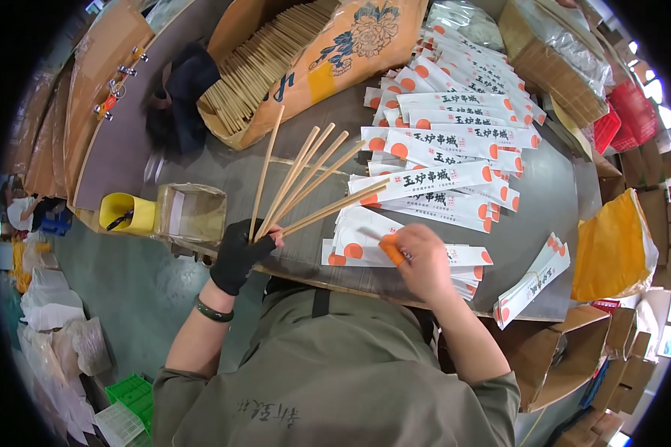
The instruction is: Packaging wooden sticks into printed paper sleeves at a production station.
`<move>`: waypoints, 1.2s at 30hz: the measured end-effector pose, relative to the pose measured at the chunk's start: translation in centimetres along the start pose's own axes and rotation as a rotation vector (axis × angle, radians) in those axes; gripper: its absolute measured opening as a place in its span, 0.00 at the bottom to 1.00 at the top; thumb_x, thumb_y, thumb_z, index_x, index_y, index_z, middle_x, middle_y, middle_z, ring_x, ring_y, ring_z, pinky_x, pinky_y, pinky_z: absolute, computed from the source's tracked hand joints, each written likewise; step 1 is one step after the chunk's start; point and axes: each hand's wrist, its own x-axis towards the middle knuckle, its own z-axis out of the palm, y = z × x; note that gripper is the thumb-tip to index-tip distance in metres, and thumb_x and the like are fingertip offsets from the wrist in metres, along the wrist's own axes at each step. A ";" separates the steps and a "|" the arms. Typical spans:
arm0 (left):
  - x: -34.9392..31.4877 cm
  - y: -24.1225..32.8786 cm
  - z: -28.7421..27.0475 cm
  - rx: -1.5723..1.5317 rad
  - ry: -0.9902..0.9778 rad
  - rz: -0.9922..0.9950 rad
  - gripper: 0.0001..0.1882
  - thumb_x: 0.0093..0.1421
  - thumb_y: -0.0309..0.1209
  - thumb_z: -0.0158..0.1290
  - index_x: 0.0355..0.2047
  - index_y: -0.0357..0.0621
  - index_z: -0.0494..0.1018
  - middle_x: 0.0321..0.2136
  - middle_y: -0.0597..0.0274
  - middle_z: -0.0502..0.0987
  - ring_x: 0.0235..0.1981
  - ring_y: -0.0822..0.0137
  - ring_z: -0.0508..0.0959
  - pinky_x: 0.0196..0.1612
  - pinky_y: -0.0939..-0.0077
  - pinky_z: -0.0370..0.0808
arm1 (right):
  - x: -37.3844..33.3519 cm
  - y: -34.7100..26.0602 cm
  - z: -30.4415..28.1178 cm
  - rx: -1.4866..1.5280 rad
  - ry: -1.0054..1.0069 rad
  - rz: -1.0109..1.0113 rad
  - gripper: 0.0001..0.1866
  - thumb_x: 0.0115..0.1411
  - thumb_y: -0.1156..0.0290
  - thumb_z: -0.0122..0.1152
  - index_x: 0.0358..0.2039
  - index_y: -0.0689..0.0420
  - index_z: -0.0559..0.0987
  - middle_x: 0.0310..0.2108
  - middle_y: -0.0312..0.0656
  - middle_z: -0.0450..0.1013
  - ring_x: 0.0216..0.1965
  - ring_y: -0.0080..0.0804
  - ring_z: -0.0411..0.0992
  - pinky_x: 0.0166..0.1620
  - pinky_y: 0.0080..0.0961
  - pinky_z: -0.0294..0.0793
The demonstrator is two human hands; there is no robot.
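Observation:
My left hand [240,257], in a black glove with bare fingertips, grips several wooden chopsticks [298,173] near their lower ends. They fan out upward and to the right over the table. An orange finger cover [392,249] sits on a digit of my right hand [423,262], which is curled and slightly blurred. That hand is over the nearest white paper chopstick sleeves [350,252] with orange dots; whether it pinches one is hard to see. Beyond it, many more printed sleeves [436,179] lie in an overlapping heap.
A large orange-brown bag [365,45] full of chopsticks lies open at the back. Dark cloth [183,97] rests beside it. A yellow cup [130,212] and a clear box [194,212] are at the left edge. One sleeve bundle [533,281] lies at the right corner, near cardboard boxes [566,350].

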 end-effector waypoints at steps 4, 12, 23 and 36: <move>-0.5 0.2 -1.2 0.062 -0.039 0.015 0.08 0.58 0.25 0.57 0.37 0.33 0.77 0.27 0.59 0.80 0.31 0.72 0.79 0.38 0.77 0.76 | 1.8 -0.9 -1.9 0.375 0.040 0.420 0.14 0.52 0.75 0.71 0.20 0.60 0.71 0.25 0.32 0.70 0.26 0.18 0.62 0.29 0.20 0.64; -0.2 0.7 -2.9 0.088 -0.059 0.085 0.06 0.57 0.25 0.58 0.34 0.35 0.78 0.26 0.60 0.81 0.30 0.72 0.80 0.37 0.78 0.76 | 2.1 -1.4 -2.7 0.179 -0.021 0.376 0.16 0.50 0.74 0.73 0.20 0.59 0.70 0.21 0.32 0.66 0.25 0.20 0.62 0.27 0.22 0.62; -0.4 1.7 -3.3 0.310 -0.107 0.111 0.07 0.54 0.27 0.62 0.33 0.36 0.80 0.25 0.63 0.81 0.29 0.75 0.78 0.35 0.79 0.74 | 2.0 -1.0 -1.8 0.380 -0.118 0.641 0.20 0.48 0.74 0.74 0.19 0.57 0.65 0.18 0.31 0.63 0.21 0.18 0.59 0.25 0.21 0.61; 0.3 -0.9 -3.8 0.138 0.009 0.069 0.07 0.57 0.24 0.58 0.36 0.33 0.77 0.26 0.60 0.80 0.30 0.71 0.79 0.38 0.77 0.76 | -0.2 -0.7 1.3 -0.186 -0.049 -0.162 0.10 0.44 0.78 0.70 0.27 0.58 0.76 0.30 0.42 0.73 0.30 0.41 0.73 0.32 0.33 0.74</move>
